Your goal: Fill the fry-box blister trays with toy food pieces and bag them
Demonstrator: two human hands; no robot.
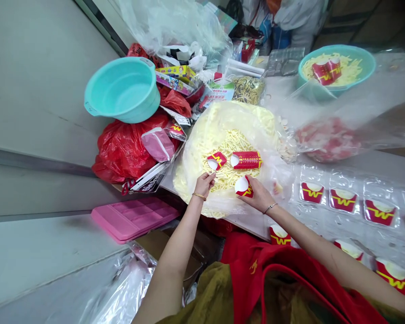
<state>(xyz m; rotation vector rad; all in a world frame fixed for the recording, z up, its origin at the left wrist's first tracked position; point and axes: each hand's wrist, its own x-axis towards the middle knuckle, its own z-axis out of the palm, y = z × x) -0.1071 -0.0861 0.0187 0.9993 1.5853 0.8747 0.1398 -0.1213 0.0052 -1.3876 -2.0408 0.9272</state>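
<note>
Above a cluttered table [279, 90], pinching a red carton [244, 187] in the right hand [258, 194] just beside pale sticks [236, 139]; pressing the fingertips of the left hand [204, 183] together nearby, hiding anything between.

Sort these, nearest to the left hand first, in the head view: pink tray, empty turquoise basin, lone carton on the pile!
1. Lone carton: just beyond the left hand.
2. Pink tray: lower left.
3. Empty turquoise basin: upper left.
</note>
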